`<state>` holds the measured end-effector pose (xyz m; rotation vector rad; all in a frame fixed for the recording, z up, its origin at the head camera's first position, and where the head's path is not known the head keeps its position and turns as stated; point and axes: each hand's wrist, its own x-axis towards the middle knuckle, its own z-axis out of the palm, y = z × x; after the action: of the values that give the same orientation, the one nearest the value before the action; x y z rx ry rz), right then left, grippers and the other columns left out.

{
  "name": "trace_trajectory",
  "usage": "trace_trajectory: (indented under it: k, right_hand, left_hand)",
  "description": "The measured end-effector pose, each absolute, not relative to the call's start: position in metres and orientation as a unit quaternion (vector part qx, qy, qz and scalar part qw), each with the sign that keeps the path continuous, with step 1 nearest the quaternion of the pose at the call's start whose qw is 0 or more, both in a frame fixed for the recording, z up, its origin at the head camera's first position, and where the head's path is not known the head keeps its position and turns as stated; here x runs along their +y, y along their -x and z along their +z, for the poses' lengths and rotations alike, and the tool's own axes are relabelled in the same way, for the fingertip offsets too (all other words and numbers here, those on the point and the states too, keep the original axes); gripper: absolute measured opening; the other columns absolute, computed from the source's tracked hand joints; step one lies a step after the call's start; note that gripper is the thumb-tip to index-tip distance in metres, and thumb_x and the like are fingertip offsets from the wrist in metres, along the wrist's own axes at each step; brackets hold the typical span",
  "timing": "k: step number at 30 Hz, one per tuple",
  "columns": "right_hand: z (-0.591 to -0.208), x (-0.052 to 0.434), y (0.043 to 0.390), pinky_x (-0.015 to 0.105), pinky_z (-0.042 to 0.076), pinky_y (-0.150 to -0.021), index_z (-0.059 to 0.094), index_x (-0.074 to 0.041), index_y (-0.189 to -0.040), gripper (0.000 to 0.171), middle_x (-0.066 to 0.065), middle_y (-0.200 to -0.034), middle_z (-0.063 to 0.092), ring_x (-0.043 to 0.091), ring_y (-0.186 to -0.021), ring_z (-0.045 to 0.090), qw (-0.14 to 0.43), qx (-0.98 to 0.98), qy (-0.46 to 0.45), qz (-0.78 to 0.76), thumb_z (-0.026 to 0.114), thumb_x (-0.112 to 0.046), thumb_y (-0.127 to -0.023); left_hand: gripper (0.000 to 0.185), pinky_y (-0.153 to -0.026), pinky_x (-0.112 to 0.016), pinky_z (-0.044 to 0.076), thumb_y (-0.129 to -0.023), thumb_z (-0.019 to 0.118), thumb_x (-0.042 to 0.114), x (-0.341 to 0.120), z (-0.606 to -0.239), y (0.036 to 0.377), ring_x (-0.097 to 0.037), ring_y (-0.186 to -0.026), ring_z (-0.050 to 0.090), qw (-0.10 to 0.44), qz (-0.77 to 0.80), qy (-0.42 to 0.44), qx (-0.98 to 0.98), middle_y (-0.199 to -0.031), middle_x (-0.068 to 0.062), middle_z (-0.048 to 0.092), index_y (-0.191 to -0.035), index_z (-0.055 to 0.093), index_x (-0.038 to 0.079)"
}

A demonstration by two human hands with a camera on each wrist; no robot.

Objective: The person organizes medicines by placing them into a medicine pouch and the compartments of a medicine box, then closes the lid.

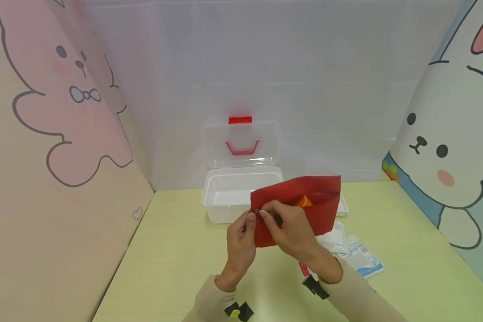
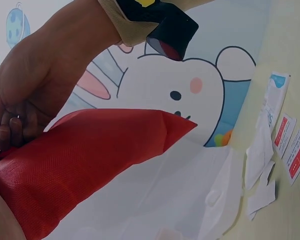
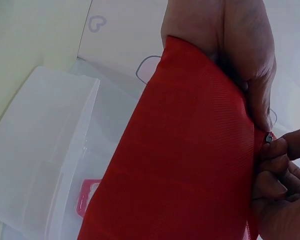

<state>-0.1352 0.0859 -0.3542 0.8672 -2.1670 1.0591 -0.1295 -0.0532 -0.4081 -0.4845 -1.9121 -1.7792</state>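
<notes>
Over the table (image 1: 177, 268), in front of the open box (image 1: 225, 214), it's the red pouch (image 1: 298, 188), left hand (image 1: 241, 243) gripping its end, right hand (image 1: 293, 227) pinching at the zip pull (image 1: 257, 210)! Danger: a slanted tug might catch the pouch's cloth, or the orange thing (image 1: 304, 202) inside could jam the pull! Now the lettering: the packet's (image 1: 366, 259) word seems to end "cal", the rest unclear, the cards (image 2: 298, 154) too small to read
</notes>
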Motion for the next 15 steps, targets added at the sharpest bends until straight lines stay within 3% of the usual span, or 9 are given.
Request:
trace_trajectory:
  k: [15]
  right_hand:
    - [-0.353, 0.1, 0.141, 0.02, 0.047, -0.054, 0.066, -0.007, -0.09, 0.006, 0.0, -0.068, 0.065, 0.003, -0.059, 0.05, 0.299, -0.823, -0.295, 0.383, 0.071, -0.006, -0.086]
  left_hand:
    - [0.022, -0.064, -0.034, 0.058, -0.102, 0.048, 0.007, -0.06, -0.406, 0.132, -0.023, -0.075, 0.068, 0.253, -0.651, 0.161, -0.697, -0.086, -0.017, 0.07, -0.105, 0.069, 0.003]
